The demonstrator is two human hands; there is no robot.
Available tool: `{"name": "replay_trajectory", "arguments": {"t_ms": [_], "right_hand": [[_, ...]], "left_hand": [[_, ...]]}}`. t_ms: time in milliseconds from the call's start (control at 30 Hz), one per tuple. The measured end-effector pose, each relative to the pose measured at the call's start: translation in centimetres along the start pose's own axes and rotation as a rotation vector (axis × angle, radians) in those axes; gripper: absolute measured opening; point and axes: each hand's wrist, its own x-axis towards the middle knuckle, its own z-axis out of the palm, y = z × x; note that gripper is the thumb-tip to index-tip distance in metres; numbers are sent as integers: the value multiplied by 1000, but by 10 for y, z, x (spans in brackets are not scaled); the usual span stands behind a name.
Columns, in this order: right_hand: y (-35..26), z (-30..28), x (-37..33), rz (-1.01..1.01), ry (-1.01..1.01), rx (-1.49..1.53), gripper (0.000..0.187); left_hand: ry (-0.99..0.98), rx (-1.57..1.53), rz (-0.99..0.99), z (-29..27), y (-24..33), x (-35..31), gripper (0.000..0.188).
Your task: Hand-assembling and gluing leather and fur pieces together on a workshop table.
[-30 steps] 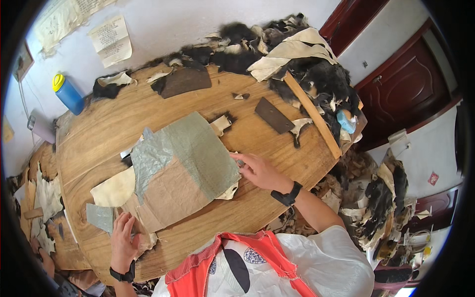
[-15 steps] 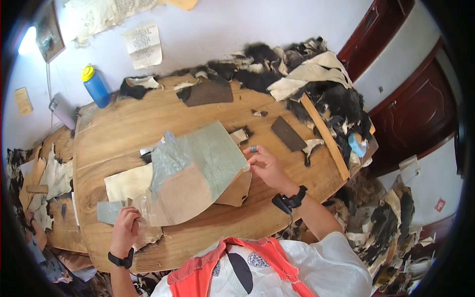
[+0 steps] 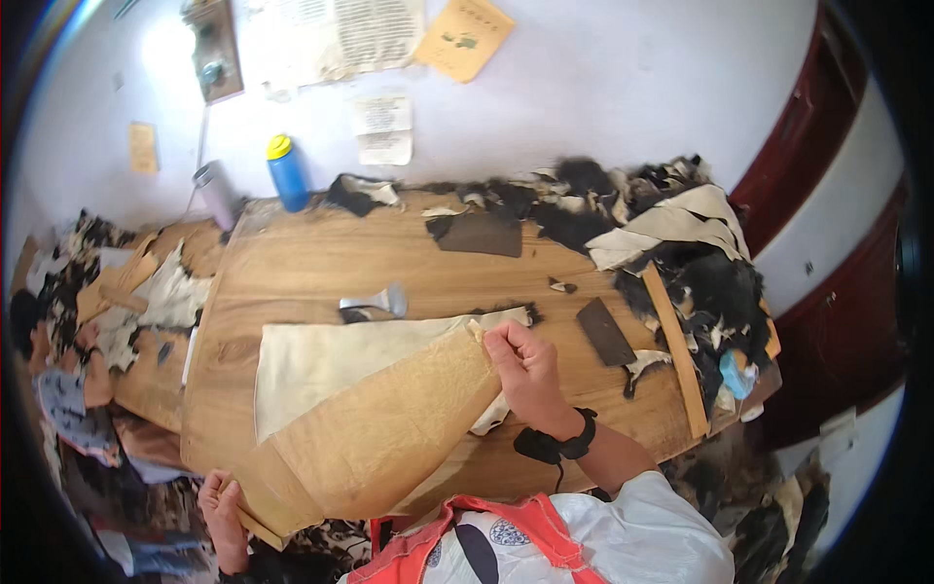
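Observation:
Lifted in both hands is a tan, slightly see-through paper pattern sheet, patched from pieces and creased. My right hand pinches its upper right corner. My left hand grips its lower left end, fingers closed over the edge, past the front of the table. Beneath the sheet lies a cream hide piece, skin side up, with black fur showing at its right tip. The sheet covers part of the hide. Just beyond the hide rests a silvery flared tool whose kind I cannot make out.
Dark and pale fur scraps pile along the table's back and right. A wooden strip, a dark rectangular piece and a blue bottle with a yellow cap are on the table. Another person works at far left.
The pattern sheet has been lifted off the hide and turned, showing its tan side instead of its grey-green and pinkish one. My left hand came nearer me. The view shifted.

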Motion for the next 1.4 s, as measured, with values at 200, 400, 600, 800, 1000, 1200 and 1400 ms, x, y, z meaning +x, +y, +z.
{"name": "replay_trajectory", "arguments": {"t_ms": [200, 400, 600, 800, 1000, 1200, 1400], "right_hand": [[-3, 43, -18, -11, -253, 110, 17], [23, 54, -65, -37, -197, 96, 15], [12, 103, -101, -219, -686, 146, 23], [-23, 138, -184, -416, -1029, -10, 19], [-82, 148, -249, -909, -1330, 82, 12], [-94, 147, -287, -1003, -1487, 228, 8], [-68, 141, -305, -971, -1324, 254, 11]], "left_hand": [[528, 79, -1, 22, -26, -140, 20], [749, -153, -85, 68, -44, -215, 26], [1084, -312, 130, 82, -82, -321, 34], [1004, 130, 153, 120, -54, -365, 34], [750, 396, 154, 131, -14, -385, 53], [757, 165, 227, 124, -28, -396, 48], [628, 230, 386, 108, -42, -394, 39]]}}
